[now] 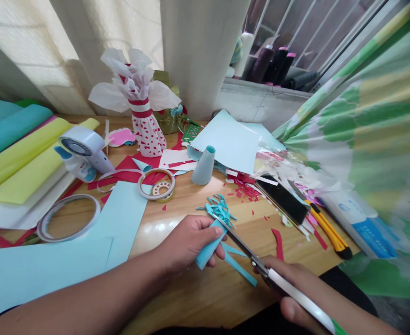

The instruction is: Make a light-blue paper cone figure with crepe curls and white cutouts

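My left hand (196, 237) pinches a folded strip of turquoise paper (208, 249), its fingers closed round it. In my right hand (288, 284) is a pair of scissors (241, 244) with a white handle. Their blades reach up to the far end of the turquoise paper, just past my left thumb. Whether the blades are fully closed is hard to see. A small heap of turquoise paper clippings (221, 209) lies right beyond the blade tips. Two longer turquoise strips (241, 267) rest on the wood beside my left fingers.
A pale blue paper cone (204, 165) stands behind the clippings. Tape rolls (69, 217) and light blue sheets (128, 209) lie left. To the right are a phone (283, 200), a yellow cutter (327, 230) and a tissue pack (365, 228). A wrapped paper bouquet (148, 132) stands behind.
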`<state>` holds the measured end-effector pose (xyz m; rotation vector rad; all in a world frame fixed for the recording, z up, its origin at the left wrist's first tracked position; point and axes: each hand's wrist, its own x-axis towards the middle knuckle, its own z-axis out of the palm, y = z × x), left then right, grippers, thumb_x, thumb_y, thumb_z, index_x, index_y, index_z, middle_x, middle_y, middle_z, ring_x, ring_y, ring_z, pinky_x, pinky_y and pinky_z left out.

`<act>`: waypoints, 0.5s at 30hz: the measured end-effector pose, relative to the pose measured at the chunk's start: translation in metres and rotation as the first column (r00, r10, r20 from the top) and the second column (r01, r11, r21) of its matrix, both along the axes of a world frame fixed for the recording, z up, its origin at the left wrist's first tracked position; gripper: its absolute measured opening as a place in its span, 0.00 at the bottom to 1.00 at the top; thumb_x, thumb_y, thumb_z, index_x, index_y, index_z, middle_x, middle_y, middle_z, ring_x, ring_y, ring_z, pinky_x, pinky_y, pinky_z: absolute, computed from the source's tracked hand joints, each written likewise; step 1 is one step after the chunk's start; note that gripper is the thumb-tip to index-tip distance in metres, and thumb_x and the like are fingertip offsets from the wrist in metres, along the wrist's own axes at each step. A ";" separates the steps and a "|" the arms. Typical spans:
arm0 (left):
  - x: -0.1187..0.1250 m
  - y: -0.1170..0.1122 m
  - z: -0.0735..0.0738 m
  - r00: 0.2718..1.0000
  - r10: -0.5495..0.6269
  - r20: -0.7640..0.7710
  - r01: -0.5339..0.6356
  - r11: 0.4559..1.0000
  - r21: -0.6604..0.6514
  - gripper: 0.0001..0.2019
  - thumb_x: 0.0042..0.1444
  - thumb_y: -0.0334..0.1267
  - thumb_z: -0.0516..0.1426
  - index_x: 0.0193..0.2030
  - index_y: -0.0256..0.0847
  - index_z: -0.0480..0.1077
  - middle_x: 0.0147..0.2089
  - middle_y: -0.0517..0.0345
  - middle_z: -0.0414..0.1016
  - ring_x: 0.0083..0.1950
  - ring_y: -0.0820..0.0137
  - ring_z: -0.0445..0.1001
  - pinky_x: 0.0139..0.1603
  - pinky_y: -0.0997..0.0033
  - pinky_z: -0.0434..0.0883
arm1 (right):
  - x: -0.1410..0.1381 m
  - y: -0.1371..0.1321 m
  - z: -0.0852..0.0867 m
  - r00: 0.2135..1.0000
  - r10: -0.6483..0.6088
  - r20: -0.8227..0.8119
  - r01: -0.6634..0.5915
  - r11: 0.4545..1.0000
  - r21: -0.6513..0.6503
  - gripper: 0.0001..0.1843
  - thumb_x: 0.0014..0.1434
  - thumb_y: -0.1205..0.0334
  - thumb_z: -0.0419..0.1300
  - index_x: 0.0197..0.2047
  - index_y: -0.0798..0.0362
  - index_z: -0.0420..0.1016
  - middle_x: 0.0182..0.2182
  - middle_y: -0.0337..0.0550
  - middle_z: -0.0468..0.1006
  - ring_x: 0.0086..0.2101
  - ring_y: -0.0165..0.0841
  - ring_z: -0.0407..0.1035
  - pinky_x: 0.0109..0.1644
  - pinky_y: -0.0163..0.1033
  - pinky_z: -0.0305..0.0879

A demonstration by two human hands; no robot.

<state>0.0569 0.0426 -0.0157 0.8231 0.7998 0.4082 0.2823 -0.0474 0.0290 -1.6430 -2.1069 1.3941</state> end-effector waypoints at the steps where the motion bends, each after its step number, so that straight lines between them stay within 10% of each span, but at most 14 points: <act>1: 0.000 0.000 0.000 1.000 0.004 0.008 -0.004 1.000 -0.006 0.14 0.51 0.46 0.58 0.30 0.34 0.68 0.23 0.58 0.74 0.17 0.81 0.66 0.17 0.83 0.59 | 0.000 0.000 -0.003 1.000 -0.015 0.007 0.014 1.000 0.006 0.38 0.53 0.29 0.42 0.47 0.53 0.69 0.27 0.41 0.73 0.25 0.32 0.67 0.27 0.33 0.58; 15: 0.002 0.000 -0.002 0.998 0.040 0.055 -0.038 0.998 -0.045 0.13 0.53 0.43 0.57 0.31 0.32 0.68 0.24 0.55 0.75 0.19 0.78 0.69 0.21 0.81 0.63 | 0.013 -0.006 -0.020 0.989 -0.146 -0.014 0.146 0.989 -0.002 0.37 0.51 0.26 0.41 0.39 0.52 0.67 0.20 0.36 0.63 0.21 0.30 0.58 0.24 0.34 0.53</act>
